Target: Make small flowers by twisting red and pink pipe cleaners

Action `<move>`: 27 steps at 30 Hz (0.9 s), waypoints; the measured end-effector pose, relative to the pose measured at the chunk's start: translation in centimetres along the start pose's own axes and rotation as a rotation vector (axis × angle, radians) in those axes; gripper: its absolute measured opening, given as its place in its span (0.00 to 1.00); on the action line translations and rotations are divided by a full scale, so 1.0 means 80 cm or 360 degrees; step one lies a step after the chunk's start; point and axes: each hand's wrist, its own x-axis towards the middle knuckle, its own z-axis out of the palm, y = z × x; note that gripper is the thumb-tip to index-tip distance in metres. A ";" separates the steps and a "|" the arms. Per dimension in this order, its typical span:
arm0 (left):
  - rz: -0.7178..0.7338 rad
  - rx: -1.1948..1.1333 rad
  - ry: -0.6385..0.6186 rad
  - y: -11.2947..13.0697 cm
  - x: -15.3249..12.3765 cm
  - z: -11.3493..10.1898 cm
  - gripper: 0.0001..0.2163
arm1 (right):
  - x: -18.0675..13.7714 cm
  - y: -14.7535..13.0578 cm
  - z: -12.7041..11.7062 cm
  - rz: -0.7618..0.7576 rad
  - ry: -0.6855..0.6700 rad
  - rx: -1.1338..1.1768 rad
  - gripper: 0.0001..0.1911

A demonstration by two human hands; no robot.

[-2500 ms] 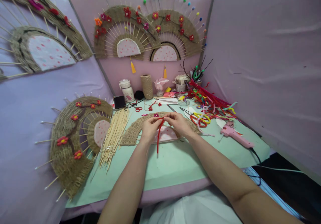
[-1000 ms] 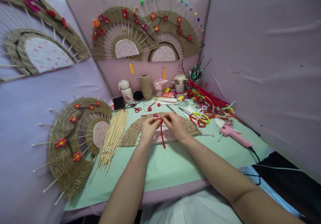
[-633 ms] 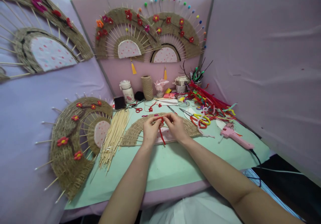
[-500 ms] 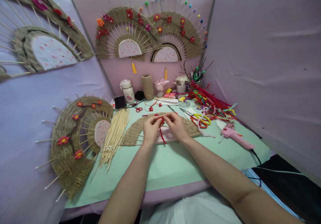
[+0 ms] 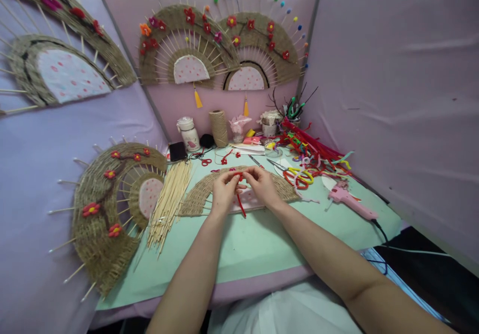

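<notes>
My left hand and my right hand meet at the middle of the table, both closed in a pinch on one red pipe cleaner. Its loose end hangs down between the hands; the upper part is bent and partly hidden by my fingers. Below and behind them a woven twine fan with a pale spotted centre lies flat on the green tabletop. Small red flower pieces lie just beyond the fan.
Thin wooden sticks lie left, beside a standing decorated fan. Yellow-handled scissors, a pink glue gun with its cord and a heap of pipe cleaners are at right. A twine spool and a white bottle stand behind.
The fingers of both hands have shifted slightly on the red pipe cleaner, and a left finger now sticks out below it. The whole view has moved a little.
</notes>
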 end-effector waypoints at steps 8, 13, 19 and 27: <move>-0.0069 -0.0121 0.0033 0.001 0.004 -0.002 0.08 | 0.003 0.005 0.001 0.0039 -0.0012 0.0050 0.09; -0.0252 -0.0164 -0.0016 0.009 0.000 -0.006 0.09 | 0.003 -0.004 -0.008 -0.0052 -0.0106 -0.0168 0.08; -0.0306 -0.0161 -0.0073 0.011 0.001 -0.010 0.09 | 0.007 -0.005 -0.013 -0.0023 -0.0176 -0.0116 0.08; 0.0407 0.0616 0.0105 0.002 -0.006 0.000 0.07 | 0.015 0.001 -0.016 0.0933 -0.0403 0.0567 0.13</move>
